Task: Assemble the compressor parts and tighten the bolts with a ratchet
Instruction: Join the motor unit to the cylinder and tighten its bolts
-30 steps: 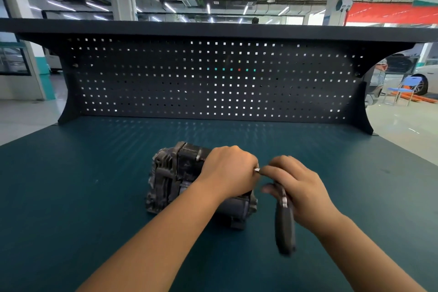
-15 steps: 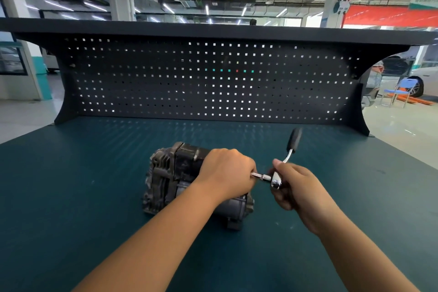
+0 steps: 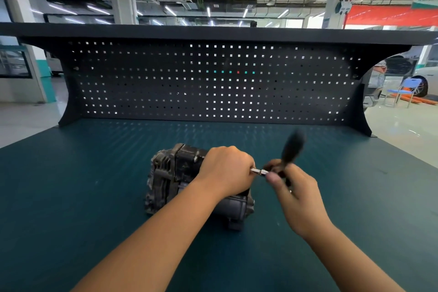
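A dark, grimy compressor [image 3: 173, 173] lies on its side on the green bench mat [image 3: 71, 197]. My left hand [image 3: 227, 168] is clamped over its right end and hides that end and any bolt there. A short shiny extension [image 3: 259, 171] sticks out from under the left hand to the right. My right hand [image 3: 294, 194] grips the ratchet at its head, right beside the left hand. The ratchet's black handle [image 3: 292, 147] points up and away from me and is blurred by motion.
A black pegboard back panel [image 3: 213, 83] with a shelf on top closes off the far side of the bench. The mat stretches out on both sides of the compressor. Beyond the bench at the right stands a blue chair [image 3: 405, 90].
The ratchet handle swung from pointing down toward me up to pointing away, then stayed up with a small blurred movement. My left hand stayed on the compressor's end.
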Demonstrator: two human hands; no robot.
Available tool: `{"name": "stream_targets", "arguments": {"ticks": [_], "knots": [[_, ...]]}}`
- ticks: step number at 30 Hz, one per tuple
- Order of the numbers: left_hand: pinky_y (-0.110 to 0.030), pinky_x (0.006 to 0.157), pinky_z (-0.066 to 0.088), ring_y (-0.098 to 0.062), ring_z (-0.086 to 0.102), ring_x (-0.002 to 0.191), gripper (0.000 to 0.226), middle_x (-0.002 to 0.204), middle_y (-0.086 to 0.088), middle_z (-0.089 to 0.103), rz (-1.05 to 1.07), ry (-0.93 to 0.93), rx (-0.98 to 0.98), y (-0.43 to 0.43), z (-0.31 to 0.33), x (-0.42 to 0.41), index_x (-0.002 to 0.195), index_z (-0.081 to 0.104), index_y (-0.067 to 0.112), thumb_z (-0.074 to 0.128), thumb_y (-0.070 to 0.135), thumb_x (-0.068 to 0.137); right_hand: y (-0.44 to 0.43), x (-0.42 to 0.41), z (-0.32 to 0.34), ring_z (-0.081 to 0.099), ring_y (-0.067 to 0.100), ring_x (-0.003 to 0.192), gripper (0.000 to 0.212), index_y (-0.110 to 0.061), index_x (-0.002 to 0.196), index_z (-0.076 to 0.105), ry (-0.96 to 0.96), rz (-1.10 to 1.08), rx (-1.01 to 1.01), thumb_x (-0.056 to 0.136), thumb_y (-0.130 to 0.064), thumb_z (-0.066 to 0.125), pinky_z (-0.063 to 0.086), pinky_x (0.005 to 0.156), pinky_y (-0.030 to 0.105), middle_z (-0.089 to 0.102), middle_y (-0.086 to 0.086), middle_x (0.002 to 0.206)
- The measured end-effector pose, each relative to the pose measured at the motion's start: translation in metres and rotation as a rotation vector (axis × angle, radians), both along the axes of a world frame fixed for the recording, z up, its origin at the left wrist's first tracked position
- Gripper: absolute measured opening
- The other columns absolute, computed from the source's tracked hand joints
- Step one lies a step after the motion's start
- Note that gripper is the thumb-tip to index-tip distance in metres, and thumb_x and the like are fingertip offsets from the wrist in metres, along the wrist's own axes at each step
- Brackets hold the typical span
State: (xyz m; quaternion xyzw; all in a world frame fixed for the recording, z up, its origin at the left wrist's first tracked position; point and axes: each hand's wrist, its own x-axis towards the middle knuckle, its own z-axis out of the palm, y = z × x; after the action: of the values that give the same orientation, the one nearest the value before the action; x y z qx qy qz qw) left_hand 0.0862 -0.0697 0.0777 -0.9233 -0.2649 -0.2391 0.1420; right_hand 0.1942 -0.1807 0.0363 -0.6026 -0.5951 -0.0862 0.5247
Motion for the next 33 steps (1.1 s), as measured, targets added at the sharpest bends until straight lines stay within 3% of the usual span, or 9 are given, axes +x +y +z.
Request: {"name": "stream_targets", "arguments": {"ticks": [3,6,10,15,25,30,33], "knots": [[-0.026,0.052,0.023,-0.025,0.041,0.059,0.027,0.064,0.003,0.052,0.014,0.010,-0.001,-0.001,0.002,0.000,0.064,0.052,0.021,0.044,0.034,0.086,0.011,-0.004,0.013,0.047,0.010,0.048,0.046,-0.003,0.073,0.053,0.455,0.047,-0.157,0.095,-0.042,0.044,0.037,0.047,0.019,0.055,0.002,0.053],[-0.026,0.051,0.023,-0.026,0.045,0.059,0.027,0.067,-0.002,0.060,0.026,0.030,0.012,-0.004,0.002,-0.001,0.075,0.063,0.018,0.043,0.031,0.086,0.016,0.002,0.018,0.041,0.012,0.042,0.043,-0.002,0.072,0.051,0.663,0.069,-0.277,0.096,-0.037,0.042,0.033,0.041,0.018,0.051,0.003,0.047],[-0.027,0.054,0.024,-0.030,0.058,0.070,0.025,0.077,-0.004,0.066,-0.016,0.049,0.018,-0.012,-0.001,0.003,0.081,0.065,0.017,0.044,0.030,0.086,0.009,0.003,0.012,0.034,0.011,0.042,0.043,0.005,0.073,0.043,0.615,0.022,-0.169,0.095,-0.032,0.045,0.029,0.041,0.017,0.040,0.001,0.048],[-0.027,0.053,0.023,-0.031,0.059,0.071,0.026,0.077,-0.006,0.066,-0.041,0.059,0.009,-0.017,-0.002,0.008,0.080,0.064,0.017,0.044,0.030,0.088,0.002,0.004,0.012,0.036,0.011,0.045,0.042,0.005,0.075,0.044,0.620,0.013,-0.160,0.095,-0.032,0.045,0.030,0.053,0.028,0.039,0.000,0.052],[-0.027,0.051,0.021,-0.029,0.056,0.068,0.026,0.075,-0.004,0.065,-0.037,0.016,0.008,-0.009,-0.001,0.005,0.074,0.061,0.017,0.044,0.032,0.089,0.013,0.004,0.013,0.030,0.011,0.044,0.046,0.006,0.077,0.044,0.622,0.017,-0.204,0.096,-0.036,0.041,0.025,0.051,0.028,0.038,-0.002,0.046],[-0.026,0.049,0.019,-0.026,0.038,0.057,0.040,0.063,0.000,0.052,-0.049,-0.038,-0.011,-0.005,-0.002,0.003,0.054,0.030,0.017,0.045,0.031,0.088,0.018,0.004,0.013,0.029,0.009,0.043,0.043,-0.002,0.071,0.047,0.629,0.016,-0.209,0.095,-0.037,0.041,0.025,0.045,0.020,0.037,-0.003,0.046],[-0.027,0.051,0.021,-0.026,0.039,0.058,0.042,0.064,-0.002,0.055,-0.067,-0.055,-0.029,-0.004,-0.004,0.003,0.053,0.026,0.019,0.045,0.030,0.088,0.019,0.004,0.013,0.026,0.011,0.043,0.046,0.001,0.070,0.045,0.661,0.029,-0.211,0.095,-0.038,0.041,0.022,0.047,0.025,0.034,-0.002,0.046]]}}
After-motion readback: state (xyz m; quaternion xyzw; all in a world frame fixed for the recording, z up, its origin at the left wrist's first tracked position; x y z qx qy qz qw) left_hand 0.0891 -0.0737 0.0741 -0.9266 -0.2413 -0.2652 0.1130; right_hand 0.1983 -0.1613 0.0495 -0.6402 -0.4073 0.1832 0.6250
